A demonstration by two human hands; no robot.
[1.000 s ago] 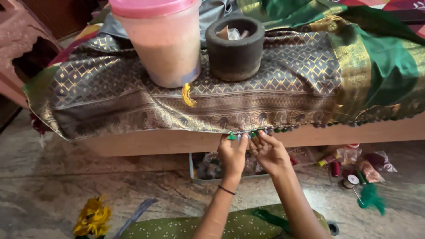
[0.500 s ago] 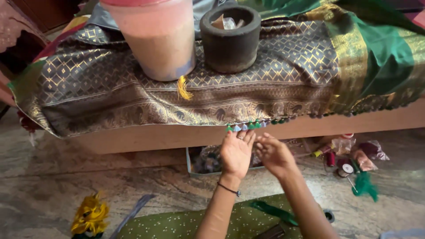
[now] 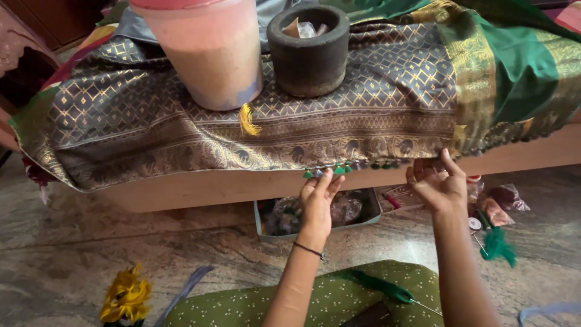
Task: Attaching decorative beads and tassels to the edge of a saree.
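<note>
Head view: both hands (image 3: 317, 201) (image 3: 437, 183) raised, fingers at sari hem (image 3: 363, 158)

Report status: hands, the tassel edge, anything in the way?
Left hand fingers pinch a green tassel on the sari border. Right hand open, touching the border edge. Plastic jar and stone mortar stand on the cloth, clear of hands.

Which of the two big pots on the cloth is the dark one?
The short stone pot, to the right of the tall pink tub. It is dark grey, thick-walled and open on top, while the tub is pale pink and taller.
</note>
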